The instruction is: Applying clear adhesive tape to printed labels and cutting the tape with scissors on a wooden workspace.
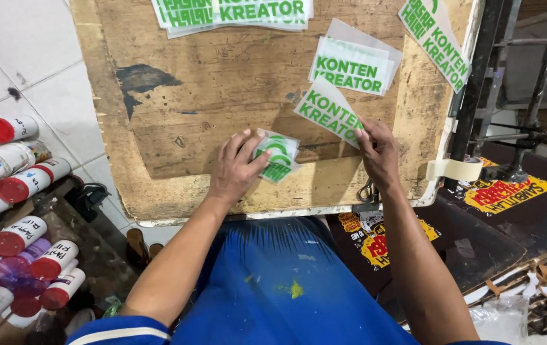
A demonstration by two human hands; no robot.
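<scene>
My left hand [235, 167] rests on a worn wooden board [222, 96] and presses on a small stack of clear film pieces with green print [278, 156]. My right hand [379, 153] pinches the lower corner of a white film sheet with green lettering [327, 110], lifted at an angle off the board. Both forearms reach in from below over a blue garment [280, 281].
More green-lettered sheets lie on the board at top centre [235, 13], upper right [353, 64] and the right edge [436, 41]. A masking tape roll [455, 169] hangs at right. Red-capped white bottles [18, 185] crowd the left. Dark printed fabric [506, 195] lies right.
</scene>
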